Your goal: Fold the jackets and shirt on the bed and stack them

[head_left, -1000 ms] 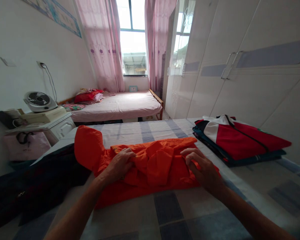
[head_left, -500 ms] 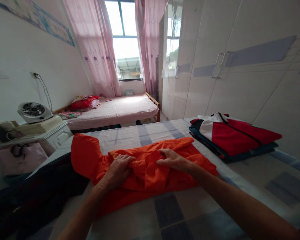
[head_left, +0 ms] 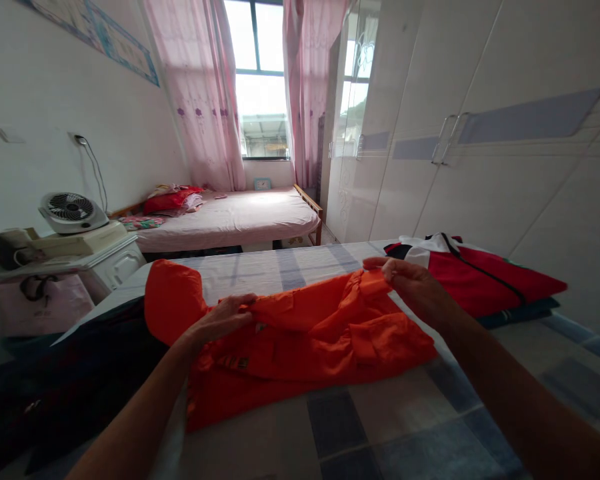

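Note:
An orange hooded jacket [head_left: 300, 347] lies partly folded across the checked bed sheet [head_left: 285, 417], its hood [head_left: 174, 300] spread to the left. My left hand [head_left: 225, 317] is closed on the jacket's far edge close to the hood. At the far right corner, my right hand [head_left: 397, 272] pinches the cloth, raising it slightly off the bed. Creases run over the middle and right of the jacket, and a small label or print shows near its left part. The fingertips of both hands are partly hidden.
To the right lies a stack of folded clothes with a red and white jacket [head_left: 485, 273] on top. Dark clothing [head_left: 95, 373] is heaped at the left. A small fan [head_left: 73, 212] stands on a bedside cabinet [head_left: 115, 267]. Beyond are a second bed [head_left: 250, 213] and a white wardrobe [head_left: 415, 193].
My right hand has moved right and away from me, from the jacket's middle to its far right corner. My left hand has shifted to the far edge. The jacket's upper layer lies more spread out.

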Demonstrator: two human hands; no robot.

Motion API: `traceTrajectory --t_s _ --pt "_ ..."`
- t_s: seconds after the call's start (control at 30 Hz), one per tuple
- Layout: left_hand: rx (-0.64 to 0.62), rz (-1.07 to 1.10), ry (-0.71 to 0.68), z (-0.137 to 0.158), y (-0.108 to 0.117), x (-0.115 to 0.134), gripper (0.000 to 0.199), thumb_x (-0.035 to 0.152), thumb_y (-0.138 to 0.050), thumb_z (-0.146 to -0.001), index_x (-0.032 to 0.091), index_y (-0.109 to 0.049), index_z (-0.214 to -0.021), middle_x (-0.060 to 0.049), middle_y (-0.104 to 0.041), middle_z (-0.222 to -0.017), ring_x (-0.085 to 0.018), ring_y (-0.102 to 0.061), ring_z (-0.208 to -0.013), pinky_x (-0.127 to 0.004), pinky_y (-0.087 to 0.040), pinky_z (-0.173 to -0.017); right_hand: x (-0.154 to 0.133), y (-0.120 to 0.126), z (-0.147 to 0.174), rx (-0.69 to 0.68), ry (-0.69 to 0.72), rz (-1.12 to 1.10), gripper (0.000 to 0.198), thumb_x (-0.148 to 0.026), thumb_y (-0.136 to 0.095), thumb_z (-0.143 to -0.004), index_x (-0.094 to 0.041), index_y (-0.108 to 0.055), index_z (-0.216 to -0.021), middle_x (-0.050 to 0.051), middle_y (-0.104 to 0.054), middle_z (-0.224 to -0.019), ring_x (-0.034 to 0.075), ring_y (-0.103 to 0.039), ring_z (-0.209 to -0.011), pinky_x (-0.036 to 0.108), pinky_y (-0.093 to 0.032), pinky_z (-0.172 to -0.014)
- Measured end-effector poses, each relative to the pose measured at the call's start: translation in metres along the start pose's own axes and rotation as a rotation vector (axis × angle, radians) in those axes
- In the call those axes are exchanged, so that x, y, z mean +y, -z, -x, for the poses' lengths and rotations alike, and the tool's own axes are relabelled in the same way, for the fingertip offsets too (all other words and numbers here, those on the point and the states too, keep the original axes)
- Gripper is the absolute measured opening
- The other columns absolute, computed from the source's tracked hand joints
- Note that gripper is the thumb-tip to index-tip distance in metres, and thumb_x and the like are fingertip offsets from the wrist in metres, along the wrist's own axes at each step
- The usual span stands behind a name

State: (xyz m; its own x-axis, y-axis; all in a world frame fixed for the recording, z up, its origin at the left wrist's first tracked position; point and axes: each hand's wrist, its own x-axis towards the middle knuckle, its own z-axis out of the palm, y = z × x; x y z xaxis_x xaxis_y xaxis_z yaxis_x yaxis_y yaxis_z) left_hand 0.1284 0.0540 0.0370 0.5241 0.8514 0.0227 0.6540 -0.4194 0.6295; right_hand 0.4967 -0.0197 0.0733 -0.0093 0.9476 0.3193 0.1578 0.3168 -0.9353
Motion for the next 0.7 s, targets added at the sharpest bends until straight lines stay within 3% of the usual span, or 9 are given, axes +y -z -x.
traceTrajectory --t_s 0.07,0.13,0.2,0.3,0.4,0.53,0.6,0.7 --pt "0.023 -0.058 -0.033 -0.004 -0.004 -0.003 0.027 0.025 -0.042 -0.071 0.017 -0.063 -0.086 -0.003 -0.067 -0.086 -0.02 -0.06 -0.082 -0.029 -0.044 -0.079 0.019 0.002 -0.002 -0.011 -0.189 -0.064 0.012 -0.033 -0.057 -0.076 -0.021 -0.055 -0.08 0.007 -0.06 -0.118 0.023 -0.059 -0.102 0.039 -0.049 -0.086" --pt "0.043 -0.092 -0.056 -0.006 -0.011 -0.006 0.025 0.022 -0.039 -0.071 0.018 -0.061 -0.081 -0.002 -0.066 -0.081 -0.019 -0.059 -0.078 -0.028 -0.044 -0.078 0.037 -0.003 0.002 0.014 -0.368 -0.052 0.027 -0.04 -0.054 -0.079 -0.021 -0.057 -0.096 0.01 -0.06 -0.117 0.024 -0.06 -0.101 0.038 -0.052 -0.079" --pt "0.058 -0.098 -0.063 -0.007 -0.017 -0.008 0.024 0.022 -0.037 -0.07 0.019 -0.06 -0.078 -0.001 -0.065 -0.079 -0.018 -0.058 -0.076 -0.027 -0.043 -0.077 0.051 -0.011 0.009 0.04 -0.45 0.075 0.039 -0.046 -0.055 -0.078 -0.018 -0.057 -0.104 0.013 -0.059 -0.118 0.025 -0.06 -0.102 0.038 -0.053 -0.079" --pt "0.088 -0.101 -0.043 -0.008 -0.02 -0.011 0.023 0.023 -0.036 -0.071 0.02 -0.058 -0.077 0.0 -0.065 -0.077 -0.018 -0.057 -0.075 -0.027 -0.043 -0.076 0.053 -0.022 0.016 -0.001 -0.39 0.236 0.04 -0.034 -0.063 -0.07 -0.015 -0.059 -0.105 0.014 -0.061 -0.114 0.025 -0.06 -0.102 0.036 -0.051 -0.083" --pt "0.139 -0.105 -0.002 -0.011 -0.016 -0.012 0.028 0.025 -0.032 -0.073 0.018 -0.059 -0.079 -0.001 -0.064 -0.075 -0.019 -0.057 -0.075 -0.028 -0.044 -0.075 0.035 -0.02 0.014 -0.041 -0.205 0.222 0.041 -0.018 -0.057 -0.066 -0.016 -0.06 -0.107 0.009 -0.062 -0.114 0.022 -0.059 -0.103 0.035 -0.049 -0.087" --pt "0.226 -0.144 0.053 -0.018 -0.006 -0.011 0.04 0.026 -0.027 -0.075 0.014 -0.06 -0.095 -0.004 -0.067 -0.089 -0.02 -0.058 -0.089 -0.028 -0.044 -0.082 0.016 -0.004 -0.003 0.106 0.068 0.209 0.041 -0.017 -0.053 -0.068 -0.02 -0.059 -0.108 0.005 -0.061 -0.112 0.019 -0.057 -0.104 0.035 -0.046 -0.091" --pt "0.235 -0.187 0.066 -0.022 -0.005 -0.01 0.043 0.025 -0.026 -0.076 0.015 -0.061 -0.098 -0.004 -0.068 -0.093 -0.02 -0.059 -0.092 -0.028 -0.044 -0.084 0.023 0.001 -0.011 0.16 0.079 0.22 0.042 -0.019 -0.053 -0.069 -0.02 -0.057 -0.111 0.005 -0.061 -0.109 0.019 -0.058 -0.1 0.035 -0.047 -0.089" --pt "0.217 -0.273 0.09 -0.025 -0.013 -0.007 0.039 0.026 -0.029 -0.079 0.019 -0.063 -0.097 -0.004 -0.069 -0.09 -0.021 -0.061 -0.088 -0.03 -0.044 -0.082 0.054 -0.001 -0.014 0.176 -0.109 0.304 0.043 -0.024 -0.055 -0.072 -0.017 -0.053 -0.115 0.009 -0.062 -0.106 0.019 -0.061 -0.095 0.036 -0.048 -0.087"
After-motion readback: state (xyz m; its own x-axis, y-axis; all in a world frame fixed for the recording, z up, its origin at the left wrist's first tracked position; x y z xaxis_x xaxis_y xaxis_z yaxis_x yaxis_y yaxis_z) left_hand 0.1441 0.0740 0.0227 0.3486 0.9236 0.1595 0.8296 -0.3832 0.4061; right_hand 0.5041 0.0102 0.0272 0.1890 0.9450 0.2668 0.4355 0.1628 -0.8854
